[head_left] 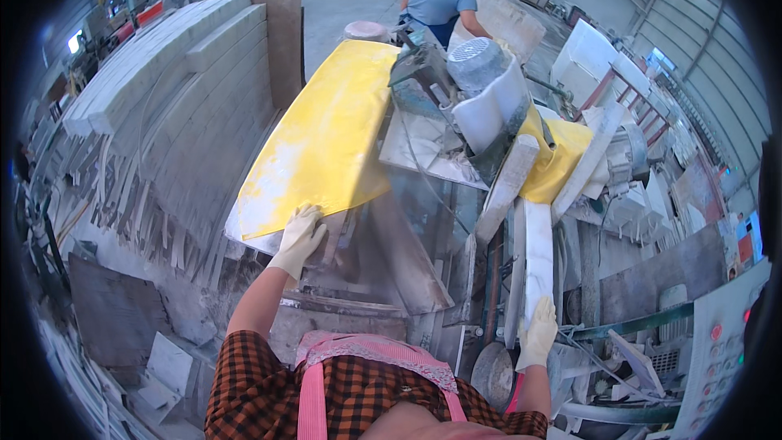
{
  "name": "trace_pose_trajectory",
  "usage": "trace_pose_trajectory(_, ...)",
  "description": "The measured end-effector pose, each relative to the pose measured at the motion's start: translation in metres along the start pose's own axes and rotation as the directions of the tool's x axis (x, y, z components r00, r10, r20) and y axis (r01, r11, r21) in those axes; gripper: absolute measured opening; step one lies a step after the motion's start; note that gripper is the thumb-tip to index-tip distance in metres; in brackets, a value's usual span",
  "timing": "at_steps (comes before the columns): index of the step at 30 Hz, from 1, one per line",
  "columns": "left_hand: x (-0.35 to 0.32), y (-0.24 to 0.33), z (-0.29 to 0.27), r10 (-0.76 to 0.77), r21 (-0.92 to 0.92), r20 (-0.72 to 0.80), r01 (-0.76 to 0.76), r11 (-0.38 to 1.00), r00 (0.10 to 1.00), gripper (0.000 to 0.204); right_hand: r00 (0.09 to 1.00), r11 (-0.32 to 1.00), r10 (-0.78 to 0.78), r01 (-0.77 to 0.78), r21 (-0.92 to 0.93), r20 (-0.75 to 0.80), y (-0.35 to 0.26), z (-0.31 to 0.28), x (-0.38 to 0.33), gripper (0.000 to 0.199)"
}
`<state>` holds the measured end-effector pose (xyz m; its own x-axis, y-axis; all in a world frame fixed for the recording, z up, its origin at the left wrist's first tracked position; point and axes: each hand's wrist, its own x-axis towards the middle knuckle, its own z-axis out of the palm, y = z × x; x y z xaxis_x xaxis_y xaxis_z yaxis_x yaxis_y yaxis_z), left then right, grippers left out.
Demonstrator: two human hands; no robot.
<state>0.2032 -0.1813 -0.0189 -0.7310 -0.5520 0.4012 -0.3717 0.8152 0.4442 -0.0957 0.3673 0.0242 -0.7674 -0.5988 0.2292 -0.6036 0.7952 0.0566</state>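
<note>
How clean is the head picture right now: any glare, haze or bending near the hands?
Head view: dust haze softens the machine bed between the left hand and right hand; the yellow cover shows pale glare patches; stacked slabs bow toward the dark fisheye rim.

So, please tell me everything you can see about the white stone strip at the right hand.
The white stone strip is long, narrow and flat, pale with faint grey veins, like marble. It lies lengthwise on the dusty cutting machine, running away from the person toward the yellow guard. The gloved right hand rests on its near end. Its far end meets other pale strips.
</note>
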Motion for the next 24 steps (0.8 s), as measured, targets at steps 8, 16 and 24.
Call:
trace_pose_trajectory(8,-0.002,-0.011,-0.001,0.045,-0.007,0.067,-0.044,0.999,0.997,0.041,0.901,0.798,0.345,-0.429,0.423,0.262,-0.051,-0.059,0.046,0.053)
trace_pose_trajectory(16,0.006,-0.026,-0.038,0.018,-0.209,0.166,0.018,0.978,0.986,0.055,0.978,0.573,-0.129,-0.062,0.817,0.165,-0.362,-0.077,0.094,0.050)
trace_pose_trajectory(24,0.025,-0.024,-0.112,-0.339,-0.658,0.450,0.564,0.499,0.826,0.071,0.914,0.472,-0.226,-0.201,0.858,0.338,-0.561,-0.043,0.118,0.046)
